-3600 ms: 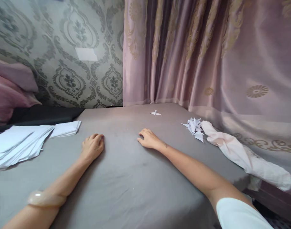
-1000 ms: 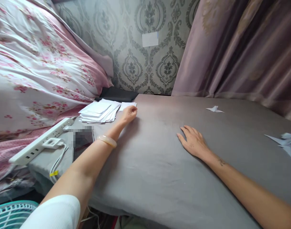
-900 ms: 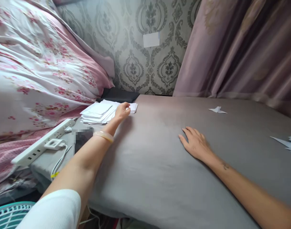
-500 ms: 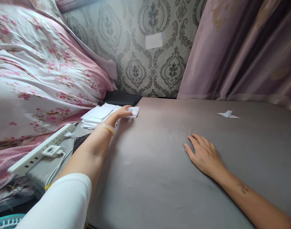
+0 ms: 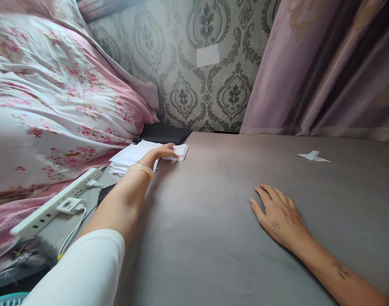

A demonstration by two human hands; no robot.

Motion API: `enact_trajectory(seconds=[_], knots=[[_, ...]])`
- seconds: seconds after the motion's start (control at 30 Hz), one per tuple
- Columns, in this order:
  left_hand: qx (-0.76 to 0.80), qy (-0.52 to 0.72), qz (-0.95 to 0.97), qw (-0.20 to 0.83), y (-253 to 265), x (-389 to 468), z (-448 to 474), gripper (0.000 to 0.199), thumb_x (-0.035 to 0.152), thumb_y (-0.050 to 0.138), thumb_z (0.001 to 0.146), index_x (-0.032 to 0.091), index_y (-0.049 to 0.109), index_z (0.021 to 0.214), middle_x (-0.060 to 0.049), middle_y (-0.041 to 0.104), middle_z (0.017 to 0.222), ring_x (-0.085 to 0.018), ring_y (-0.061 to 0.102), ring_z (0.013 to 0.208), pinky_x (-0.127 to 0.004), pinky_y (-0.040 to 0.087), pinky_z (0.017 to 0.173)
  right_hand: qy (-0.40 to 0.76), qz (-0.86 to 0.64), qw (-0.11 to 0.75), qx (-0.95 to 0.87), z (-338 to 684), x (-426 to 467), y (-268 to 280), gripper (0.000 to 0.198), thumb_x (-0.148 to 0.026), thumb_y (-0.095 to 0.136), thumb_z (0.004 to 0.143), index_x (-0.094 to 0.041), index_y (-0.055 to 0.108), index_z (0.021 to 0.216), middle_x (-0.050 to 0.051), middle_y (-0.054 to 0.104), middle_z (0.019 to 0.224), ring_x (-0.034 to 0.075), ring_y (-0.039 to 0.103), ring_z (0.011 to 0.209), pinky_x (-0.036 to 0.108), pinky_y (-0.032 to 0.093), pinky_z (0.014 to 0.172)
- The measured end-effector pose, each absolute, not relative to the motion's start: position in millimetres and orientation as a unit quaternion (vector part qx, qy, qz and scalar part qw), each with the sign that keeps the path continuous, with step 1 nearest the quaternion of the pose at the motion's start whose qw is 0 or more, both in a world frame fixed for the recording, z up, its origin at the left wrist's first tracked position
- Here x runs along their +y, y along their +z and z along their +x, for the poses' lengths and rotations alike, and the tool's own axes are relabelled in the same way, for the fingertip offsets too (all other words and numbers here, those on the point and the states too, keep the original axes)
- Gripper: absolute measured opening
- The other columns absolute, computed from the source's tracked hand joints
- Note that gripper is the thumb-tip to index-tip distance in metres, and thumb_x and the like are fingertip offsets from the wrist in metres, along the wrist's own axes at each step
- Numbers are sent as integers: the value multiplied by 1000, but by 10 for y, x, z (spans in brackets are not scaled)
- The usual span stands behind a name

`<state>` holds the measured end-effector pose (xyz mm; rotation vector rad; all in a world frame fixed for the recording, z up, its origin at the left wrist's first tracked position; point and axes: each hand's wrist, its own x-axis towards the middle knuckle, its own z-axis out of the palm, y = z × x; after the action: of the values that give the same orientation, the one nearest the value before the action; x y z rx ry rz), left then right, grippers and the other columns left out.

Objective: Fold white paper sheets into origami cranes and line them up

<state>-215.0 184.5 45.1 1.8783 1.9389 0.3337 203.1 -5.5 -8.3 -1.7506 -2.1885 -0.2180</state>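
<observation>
My left hand [image 5: 162, 152] reaches to the small stack of white paper [image 5: 182, 151] at the far left of the grey surface. Its thumb and fingertips are apart over the near side of that stack, and no sheet is lifted. Beside it, partly behind my wrist, a larger pile of white paper [image 5: 133, 152] lies with uneven edges. My right hand [image 5: 280, 214] rests palm down on the grey surface [image 5: 207, 221], fingers spread and holding nothing. A folded white paper shape with two pointed wings [image 5: 313, 156] lies farther back on the right.
A white power strip [image 5: 57, 204] with a plugged-in adapter [image 5: 71, 206] and cables runs along the left edge. Floral bedding [image 5: 54, 110] rises behind it. A black flat item [image 5: 165, 133] lies beyond the paper, before the patterned wall and purple curtain [image 5: 271, 85].
My left hand's fingers have shifted slightly at the small paper stack. The view has moved a little, and my right hand stays flat on the surface.
</observation>
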Motion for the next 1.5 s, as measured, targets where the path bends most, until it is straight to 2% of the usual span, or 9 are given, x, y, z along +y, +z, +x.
enact_trajectory(seconds=[0.23, 0.43, 0.6, 0.77, 0.93, 1.07, 1.17, 1.37, 1.5], knots=[[701, 145, 661, 224, 429, 1839, -2187, 80, 45, 66, 63, 19, 45, 136, -14, 51, 139, -28, 53, 123, -32, 44, 96, -88, -614, 161, -768, 2044, -41, -110, 54, -44, 31, 92, -11, 58, 125, 15, 56, 132, 31, 49, 122, 48, 41, 99], [695, 197, 652, 229, 517, 1701, -2111, 60, 40, 67, 59, 22, 61, 117, -9, 62, 127, -27, 58, 113, -30, 46, 90, -97, -613, 162, -768, 2043, -43, -114, 52, -43, 32, 93, -12, 59, 125, 15, 56, 132, 31, 49, 122, 47, 41, 99], [702, 316, 614, 177, 568, 1585, -1934, 21, 28, 53, 70, 17, 66, 82, -8, 71, 91, -28, 61, 101, -31, 47, 81, -91, -617, 160, -766, 2032, -53, -99, 50, -41, 33, 93, -13, 59, 125, 15, 56, 132, 31, 49, 123, 46, 41, 99], [667, 474, 559, 133, 788, 1504, -1519, 21, 29, 46, 83, 17, 61, 91, -8, 67, 97, -27, 55, 113, -32, 44, 85, -74, -617, 162, -767, 2016, -75, -60, 47, -39, 36, 93, -12, 58, 125, 16, 55, 133, 31, 47, 125, 46, 39, 101], [576, 488, 587, 291, 899, 1065, -874, 32, 39, 60, 79, 11, 64, 95, -10, 70, 90, -23, 67, 86, -31, 53, 72, -19, -605, 197, -772, 2051, -86, -15, 43, -36, 40, 92, -14, 57, 123, 15, 56, 131, 31, 48, 124, 47, 39, 101], [472, 303, 554, 615, 743, 504, -507, 33, 31, 80, 60, 11, 70, 83, -13, 72, 85, -22, 68, 74, -31, 55, 66, 62, -583, 324, -743, 2117, -133, 45, 53, -35, 51, 86, -17, 42, 135, 14, 54, 130, 25, 53, 118, 40, 43, 99], [455, 227, 545, 667, 601, 226, -367, 32, 30, 83, 58, 12, 73, 83, -11, 73, 83, -20, 67, 71, -28, 54, 63, 33, -507, 369, -779, 2127, -207, 113, 61, -31, 56, 84, -20, 35, 140, 13, 48, 134, 24, 48, 122, 39, 40, 102], [416, 198, 611, 644, 433, 120, -290, 36, 38, 78, 65, 15, 72, 92, -9, 73, 88, -21, 67, 76, -30, 54, 66, -88, -386, 276, -876, 2043, -323, 182, 32, -12, 46, 88, -23, 62, 113, 7, 59, 104, 19, 52, 91, 33, 41, 82], [478, 324, 687, 442, 373, 104, -289, 43, 35, 71, 71, 16, 63, 109, -9, 69, 101, -22, 64, 90, -32, 51, 75, -179, -404, 210, -872, 1998, -366, 191, 25, -11, 43, 90, -19, 67, 84, 5, 60, 84, 18, 45, 76, 32, 34, 72]])
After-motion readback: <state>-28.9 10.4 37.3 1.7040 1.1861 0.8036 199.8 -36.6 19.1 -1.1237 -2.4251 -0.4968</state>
